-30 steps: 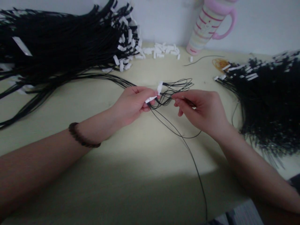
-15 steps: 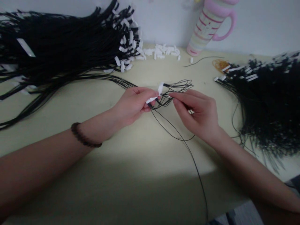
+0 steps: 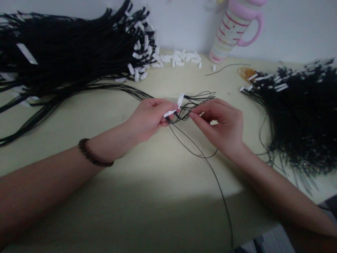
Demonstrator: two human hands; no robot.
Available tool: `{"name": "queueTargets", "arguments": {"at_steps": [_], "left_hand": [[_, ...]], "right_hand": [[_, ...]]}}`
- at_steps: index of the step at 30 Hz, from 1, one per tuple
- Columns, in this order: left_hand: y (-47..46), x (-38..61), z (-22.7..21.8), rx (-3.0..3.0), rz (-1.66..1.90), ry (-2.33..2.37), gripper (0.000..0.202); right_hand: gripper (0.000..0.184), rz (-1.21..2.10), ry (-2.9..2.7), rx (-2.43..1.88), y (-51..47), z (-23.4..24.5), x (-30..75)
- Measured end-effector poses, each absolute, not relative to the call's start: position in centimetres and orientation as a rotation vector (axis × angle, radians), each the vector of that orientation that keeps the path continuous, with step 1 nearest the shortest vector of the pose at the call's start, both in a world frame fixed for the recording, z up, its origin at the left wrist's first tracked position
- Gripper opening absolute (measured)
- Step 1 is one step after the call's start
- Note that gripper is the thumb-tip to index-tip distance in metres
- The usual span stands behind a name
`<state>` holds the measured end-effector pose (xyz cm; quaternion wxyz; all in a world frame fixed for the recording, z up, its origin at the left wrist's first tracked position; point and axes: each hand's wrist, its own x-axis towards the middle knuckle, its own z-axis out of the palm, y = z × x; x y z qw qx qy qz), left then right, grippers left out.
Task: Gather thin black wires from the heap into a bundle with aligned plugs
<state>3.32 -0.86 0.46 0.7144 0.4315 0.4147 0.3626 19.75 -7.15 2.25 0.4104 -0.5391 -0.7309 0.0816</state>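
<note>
My left hand (image 3: 150, 117) is shut on two small white connectors, one (image 3: 170, 113) poking out beside the fingertips and one (image 3: 180, 101) standing up past them. Thin black wires (image 3: 200, 100) run from them in loose loops toward my right hand (image 3: 221, 124). Its thumb and forefinger pinch at those wires, close to my left fingertips. One long wire (image 3: 221, 200) hangs in a curve down toward the table's near edge. A dark beaded bracelet (image 3: 91, 151) circles my left wrist.
Big bundles of black wires with white ends lie at the upper left (image 3: 65, 49) and right (image 3: 297, 116). Loose white connectors (image 3: 181, 56) are heaped by the wall. A striped pink-handled cup (image 3: 233, 30) stands behind them, on the pale yellow table (image 3: 79, 121).
My right hand has shifted slightly left and curled tighter at the wires. The wire loops have drawn in a little. My left hand has stayed nearly still.
</note>
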Motion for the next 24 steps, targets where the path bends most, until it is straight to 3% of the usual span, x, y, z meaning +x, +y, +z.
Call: {"name": "queueTargets", "arguments": {"at_steps": [24], "left_hand": [[-0.92, 3.17, 0.25, 1.007, 0.803, 0.859, 0.015]], "right_hand": [[0.011, 0.169, -1.943, -1.353, -7.08, 1.36, 19.65]]}}
